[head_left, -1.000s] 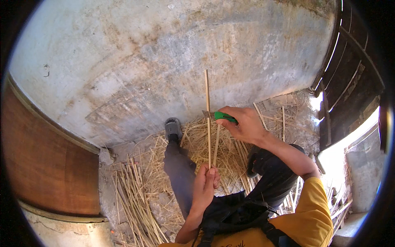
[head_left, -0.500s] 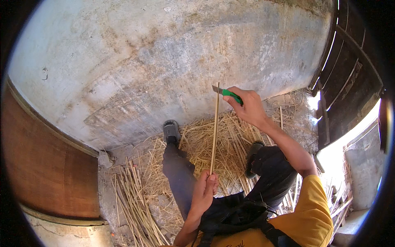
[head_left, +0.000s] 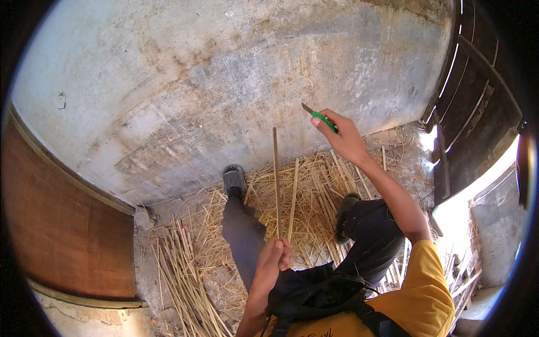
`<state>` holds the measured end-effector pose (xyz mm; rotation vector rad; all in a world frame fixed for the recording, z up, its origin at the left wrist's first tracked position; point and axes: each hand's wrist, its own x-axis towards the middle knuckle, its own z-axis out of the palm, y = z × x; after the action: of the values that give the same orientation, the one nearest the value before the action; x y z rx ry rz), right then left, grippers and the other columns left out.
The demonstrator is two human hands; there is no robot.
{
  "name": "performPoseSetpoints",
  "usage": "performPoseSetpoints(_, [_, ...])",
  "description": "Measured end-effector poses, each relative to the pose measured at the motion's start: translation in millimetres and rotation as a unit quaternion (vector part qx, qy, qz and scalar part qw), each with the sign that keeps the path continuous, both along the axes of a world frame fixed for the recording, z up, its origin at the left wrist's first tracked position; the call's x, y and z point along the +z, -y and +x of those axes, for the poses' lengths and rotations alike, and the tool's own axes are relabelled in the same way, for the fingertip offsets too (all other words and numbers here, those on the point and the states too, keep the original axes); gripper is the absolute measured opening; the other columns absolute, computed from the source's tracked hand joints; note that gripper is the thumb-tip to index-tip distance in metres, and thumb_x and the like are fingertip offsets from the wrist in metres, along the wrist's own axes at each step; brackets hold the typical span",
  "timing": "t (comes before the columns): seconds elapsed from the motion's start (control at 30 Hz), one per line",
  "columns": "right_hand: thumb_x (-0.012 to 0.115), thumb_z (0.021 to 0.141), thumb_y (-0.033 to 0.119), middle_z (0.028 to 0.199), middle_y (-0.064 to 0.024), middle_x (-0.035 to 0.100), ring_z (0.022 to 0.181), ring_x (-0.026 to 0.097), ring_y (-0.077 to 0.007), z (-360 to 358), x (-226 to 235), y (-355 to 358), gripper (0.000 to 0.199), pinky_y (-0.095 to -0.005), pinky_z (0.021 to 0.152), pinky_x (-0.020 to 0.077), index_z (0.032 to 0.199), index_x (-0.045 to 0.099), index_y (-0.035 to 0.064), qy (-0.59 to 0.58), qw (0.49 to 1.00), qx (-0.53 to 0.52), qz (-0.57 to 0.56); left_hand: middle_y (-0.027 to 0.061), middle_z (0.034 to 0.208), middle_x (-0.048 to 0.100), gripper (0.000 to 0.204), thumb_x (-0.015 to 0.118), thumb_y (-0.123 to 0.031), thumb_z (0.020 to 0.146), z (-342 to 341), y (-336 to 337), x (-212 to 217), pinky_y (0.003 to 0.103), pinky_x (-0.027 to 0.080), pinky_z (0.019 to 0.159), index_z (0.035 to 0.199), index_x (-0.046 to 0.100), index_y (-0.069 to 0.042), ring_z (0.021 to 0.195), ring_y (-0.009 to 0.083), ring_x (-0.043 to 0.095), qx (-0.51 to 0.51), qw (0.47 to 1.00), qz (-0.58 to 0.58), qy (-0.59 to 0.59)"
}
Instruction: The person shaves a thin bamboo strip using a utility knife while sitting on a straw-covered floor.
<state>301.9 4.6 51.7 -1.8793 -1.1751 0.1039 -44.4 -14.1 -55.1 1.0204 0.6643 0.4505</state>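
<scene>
the left hand pinches a slim strip by its lower end, i'd say so its length stands free towards twelve; a paler strip slants beside it. off at one o'clock, the right hand curls its fingers round a green-handled knife, seemingly for control, blade towards ten, apart from both.

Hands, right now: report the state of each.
Left hand: closed, holding two thin strips.
Right hand: closed, holding a green-handled knife, its blade clear of the strips.
</scene>
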Motion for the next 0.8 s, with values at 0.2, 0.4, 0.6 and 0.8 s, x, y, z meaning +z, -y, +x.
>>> performPoseSetpoints(0.2, [0.068, 0.098, 0.04, 0.086, -0.0018, 0.067, 0.088, 0.061, -0.0128, -17.6, -18.4, -0.1, 0.039, -0.0338, 0.078, 0.0474, 0.12, 0.068, 0.0067, -0.232, 0.96, 0.153, 0.033, -0.0008, 0.074, 0.048, 0.036, 0.048, -0.039, 0.111, 3.7, -12.0, 6.1, 0.023, 0.037, 0.056, 0.114, 0.053, -0.003, 0.061, 0.0075, 0.042, -0.017, 0.999, -0.022, 0.031])
performPoseSetpoints(0.4, [0.071, 0.098, 0.025, 0.095, -0.0024, 0.073, 0.08, 0.058, -0.0077, -42.0, -15.9, 3.4, 0.036, -0.0255, 0.076, 0.0471, 0.128, 0.066, 0.0055, -0.348, 0.916, 0.193, -0.051, 0.001, 0.075, 0.051, 0.038, 0.047, -0.036, 0.111, 6.8, -15.5, 2.7, 0.025, 0.041, 0.058, 0.121, 0.054, 0.0, 0.062, 0.0093, 0.047, -0.061, 0.997, 0.003, 0.052])
performPoseSetpoints(0.6, [0.073, 0.098, 0.016, 0.102, -0.0072, 0.077, 0.098, 0.071, -0.0125, -58.2, -28.9, 3.1, 0.034, -0.0284, 0.094, 0.0518, 0.128, 0.066, 0.0025, -0.327, 0.905, 0.273, -0.005, 0.0092, 0.092, 0.065, 0.043, 0.048, -0.035, 0.111, 21.7, -16.7, 5.2, 0.029, 0.052, 0.073, 0.129, 0.055, 0.004, 0.081, 0.0153, 0.064, -0.118, 0.983, 0.141, 0.001])
performPoseSetpoints(0.8, [0.072, 0.098, 0.013, 0.105, -0.0081, 0.077, 0.103, 0.071, -0.0125, -70.4, -24.2, 8.6, 0.03, -0.0307, 0.094, 0.0536, 0.126, 0.069, 0.0006, -0.291, 0.905, 0.31, 0.007, 0.0168, 0.132, 0.065, 0.036, 0.061, -0.013, 0.105, 39.5, -30.7, -5.6, 0.034, 0.053, 0.1, 0.138, 0.055, 0.001, 0.123, 0.0222, 0.063, 0.017, 0.943, 0.332, 0.023])
